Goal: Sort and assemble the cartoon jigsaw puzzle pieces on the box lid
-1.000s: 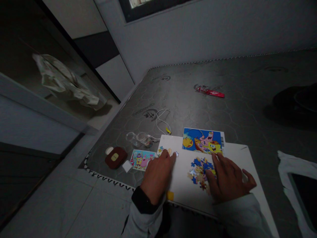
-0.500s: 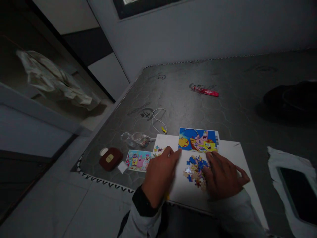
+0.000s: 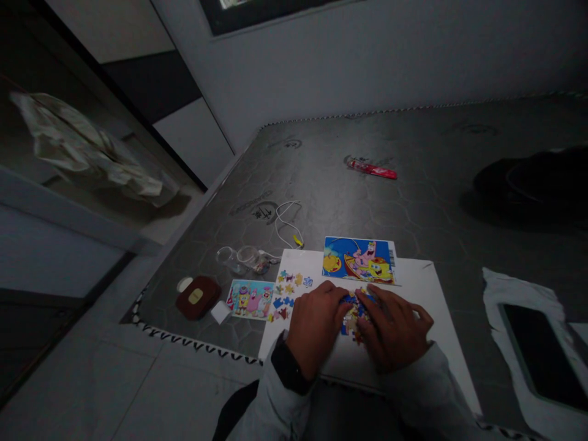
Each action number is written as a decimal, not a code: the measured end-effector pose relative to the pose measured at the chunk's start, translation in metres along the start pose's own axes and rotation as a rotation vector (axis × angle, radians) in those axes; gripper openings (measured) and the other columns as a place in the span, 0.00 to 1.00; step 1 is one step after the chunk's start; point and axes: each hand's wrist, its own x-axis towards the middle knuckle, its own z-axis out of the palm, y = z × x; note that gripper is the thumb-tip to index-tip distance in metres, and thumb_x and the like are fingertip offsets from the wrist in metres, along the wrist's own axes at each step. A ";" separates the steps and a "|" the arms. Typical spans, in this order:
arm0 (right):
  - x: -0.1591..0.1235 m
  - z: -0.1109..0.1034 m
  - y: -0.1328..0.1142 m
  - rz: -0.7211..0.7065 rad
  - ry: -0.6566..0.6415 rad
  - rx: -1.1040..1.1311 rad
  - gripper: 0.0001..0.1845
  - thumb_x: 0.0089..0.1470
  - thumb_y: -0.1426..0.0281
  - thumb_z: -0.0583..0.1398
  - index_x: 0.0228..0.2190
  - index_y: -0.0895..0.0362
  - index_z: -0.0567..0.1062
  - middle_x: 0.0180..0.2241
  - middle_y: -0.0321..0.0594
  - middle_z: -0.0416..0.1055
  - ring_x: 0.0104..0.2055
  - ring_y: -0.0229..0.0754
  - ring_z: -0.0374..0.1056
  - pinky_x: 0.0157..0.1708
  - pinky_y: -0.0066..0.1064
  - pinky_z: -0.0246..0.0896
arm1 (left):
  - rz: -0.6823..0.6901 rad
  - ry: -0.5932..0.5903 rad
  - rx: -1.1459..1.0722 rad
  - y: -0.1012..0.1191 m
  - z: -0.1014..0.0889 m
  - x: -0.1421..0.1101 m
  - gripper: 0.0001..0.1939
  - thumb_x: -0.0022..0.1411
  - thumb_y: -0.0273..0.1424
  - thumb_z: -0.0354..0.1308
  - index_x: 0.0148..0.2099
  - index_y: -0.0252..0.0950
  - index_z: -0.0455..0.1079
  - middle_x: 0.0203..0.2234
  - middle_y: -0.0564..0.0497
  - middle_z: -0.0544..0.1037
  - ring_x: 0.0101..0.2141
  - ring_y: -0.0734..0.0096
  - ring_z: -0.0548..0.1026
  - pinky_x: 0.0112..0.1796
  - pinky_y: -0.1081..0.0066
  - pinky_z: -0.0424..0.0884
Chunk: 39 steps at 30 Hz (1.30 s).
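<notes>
A heap of loose jigsaw puzzle pieces (image 3: 352,321), blue, tan and brown, lies on a white board (image 3: 413,288). My left hand (image 3: 316,324) presses in on the heap from the left, its fingers curled and the fingertips among the pieces. From the other side my right hand (image 3: 392,324) has bent fingers and thumb over the same pieces. The hands nearly meet and hide much of the heap. Just beyond them rests a blue cartoon picture card (image 3: 358,260). Several separate puzzle pieces (image 3: 287,288) are spread at the board's left side.
Left of the board are a second cartoon card (image 3: 250,299), a brown case (image 3: 198,297), a small white square (image 3: 221,312) and clear round containers (image 3: 248,258) with a white cord (image 3: 282,226). A red packet (image 3: 372,168) lies farther back. A phone (image 3: 542,349) rests at right.
My left hand has moved right onto the heap, uncovering the separate pieces at the board's left. The hands are closer together, and more of the heap is covered. The view has shifted slightly.
</notes>
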 end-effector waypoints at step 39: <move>0.011 -0.005 0.012 -0.180 0.041 0.061 0.12 0.65 0.64 0.60 0.46 0.51 0.80 0.45 0.40 0.82 0.46 0.43 0.76 0.50 0.43 0.47 | 0.100 -0.103 0.384 -0.063 -0.033 -0.029 0.20 0.78 0.38 0.44 0.51 0.45 0.79 0.39 0.50 0.82 0.35 0.64 0.81 0.31 0.67 0.70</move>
